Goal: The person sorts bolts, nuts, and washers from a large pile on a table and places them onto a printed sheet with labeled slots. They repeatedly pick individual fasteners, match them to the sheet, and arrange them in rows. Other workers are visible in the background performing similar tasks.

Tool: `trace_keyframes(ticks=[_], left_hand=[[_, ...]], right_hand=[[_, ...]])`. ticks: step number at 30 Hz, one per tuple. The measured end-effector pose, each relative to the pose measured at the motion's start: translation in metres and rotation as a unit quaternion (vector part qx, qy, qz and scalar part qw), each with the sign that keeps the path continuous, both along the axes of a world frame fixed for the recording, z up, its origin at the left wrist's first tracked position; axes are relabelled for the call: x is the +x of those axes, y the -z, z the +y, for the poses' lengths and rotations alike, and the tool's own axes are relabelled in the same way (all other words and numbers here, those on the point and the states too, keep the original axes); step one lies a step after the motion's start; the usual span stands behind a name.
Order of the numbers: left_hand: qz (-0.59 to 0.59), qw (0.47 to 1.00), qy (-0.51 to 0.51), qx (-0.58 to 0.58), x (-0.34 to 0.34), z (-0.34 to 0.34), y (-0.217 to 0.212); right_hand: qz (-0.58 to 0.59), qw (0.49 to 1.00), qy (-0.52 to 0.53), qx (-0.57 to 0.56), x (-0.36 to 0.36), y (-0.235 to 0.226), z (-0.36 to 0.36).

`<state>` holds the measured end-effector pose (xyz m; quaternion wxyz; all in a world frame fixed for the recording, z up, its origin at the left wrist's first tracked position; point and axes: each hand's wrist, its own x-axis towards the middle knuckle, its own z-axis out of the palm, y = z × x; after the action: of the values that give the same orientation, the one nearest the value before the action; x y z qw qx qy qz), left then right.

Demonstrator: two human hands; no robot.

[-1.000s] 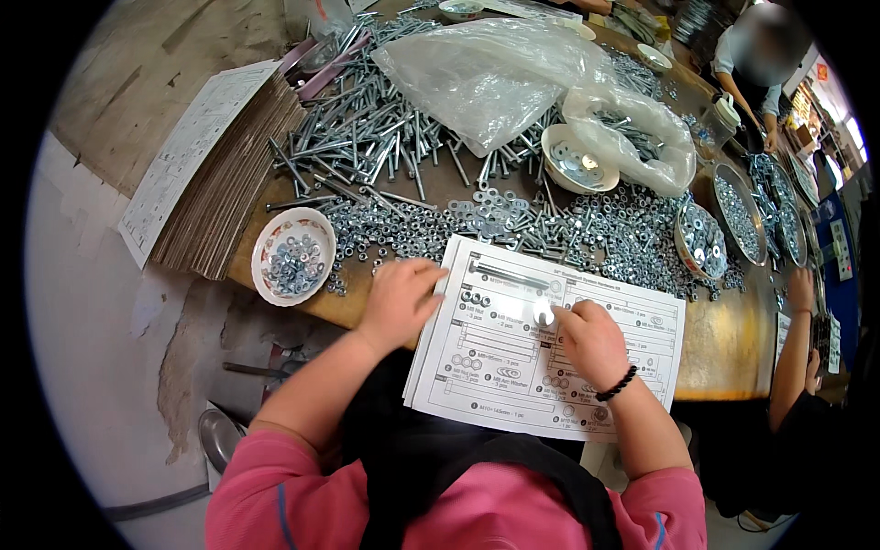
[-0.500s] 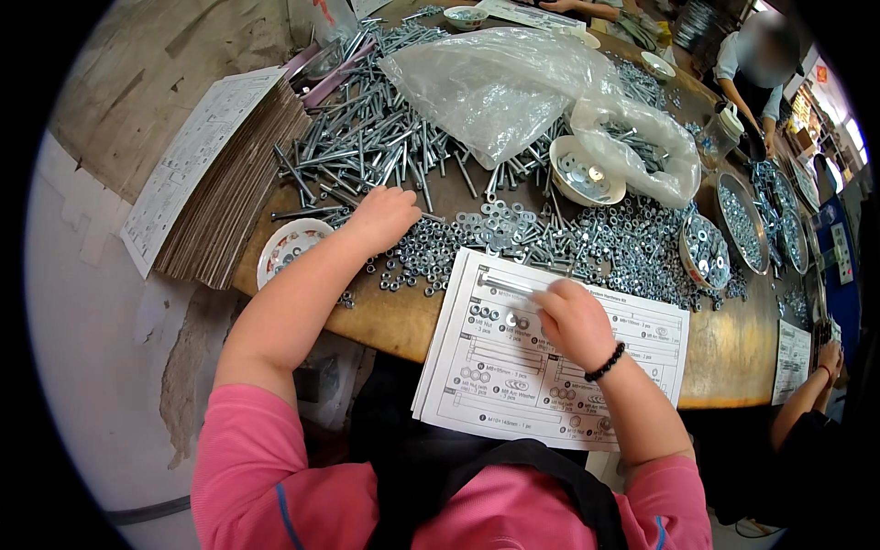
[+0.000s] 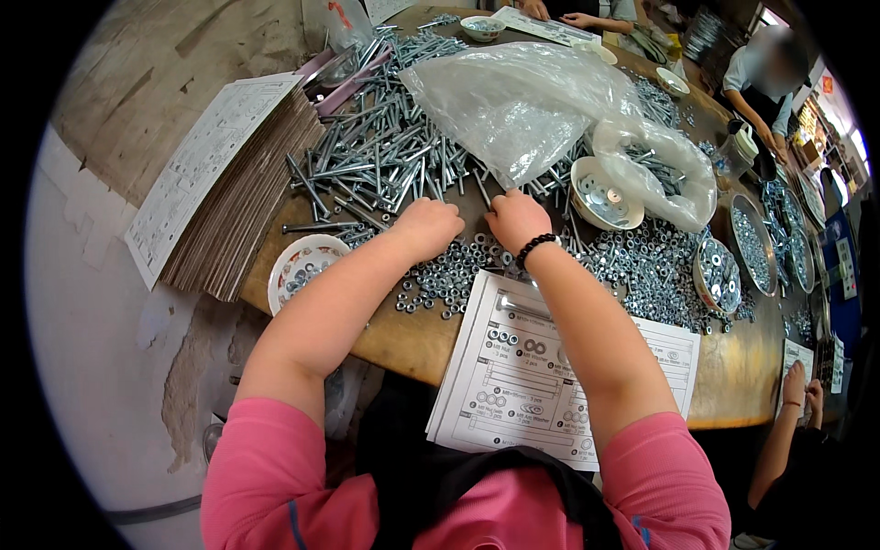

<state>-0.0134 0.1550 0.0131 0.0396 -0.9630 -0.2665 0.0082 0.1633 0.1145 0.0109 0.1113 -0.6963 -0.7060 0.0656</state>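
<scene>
My left hand (image 3: 428,227) is closed at the near edge of a pile of long silvery bolts (image 3: 385,147); whatever its fingers hold is hidden. Just to its right, my right hand (image 3: 519,220) is also closed, fingertips down among the bolts beside a clear plastic bag (image 3: 513,101). A bolt touches or passes close to those fingertips; its hold cannot be made out. Loose nuts (image 3: 445,280) and washers spread under and around both wrists. Below my right forearm lies a stack of printed sheets (image 3: 500,385) with hardware drawings, overhanging the table edge, a bolt (image 3: 527,302) on top.
A patterned bowl (image 3: 284,270) of small parts stands at left, near a tall stack of cardboard sheets (image 3: 229,211). Bowls of washers (image 3: 605,197) and metal trays (image 3: 752,243) stand at right. Co-workers' hands (image 3: 796,390) show at the right and far edges.
My right hand has left the printed sheets and reached forward to the bolts. My left hand has shifted right and slightly down in the picture. The whole view has shifted a little.
</scene>
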Motion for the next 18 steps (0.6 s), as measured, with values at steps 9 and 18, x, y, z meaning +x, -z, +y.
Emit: trace_keyframes(ticks=[9,18], left_hand=[[0.029,0.999,0.003,-0.021,0.005,0.002,-0.013],[-0.312,0.935,-0.129,-0.113,-0.017,-0.007,-0.058]], right_hand=[[-0.062,0.994,0.075,-0.048,-0.009,0.008,0.020],[0.082,0.972,-0.007,0.221,0.033,-0.060,-0.054]])
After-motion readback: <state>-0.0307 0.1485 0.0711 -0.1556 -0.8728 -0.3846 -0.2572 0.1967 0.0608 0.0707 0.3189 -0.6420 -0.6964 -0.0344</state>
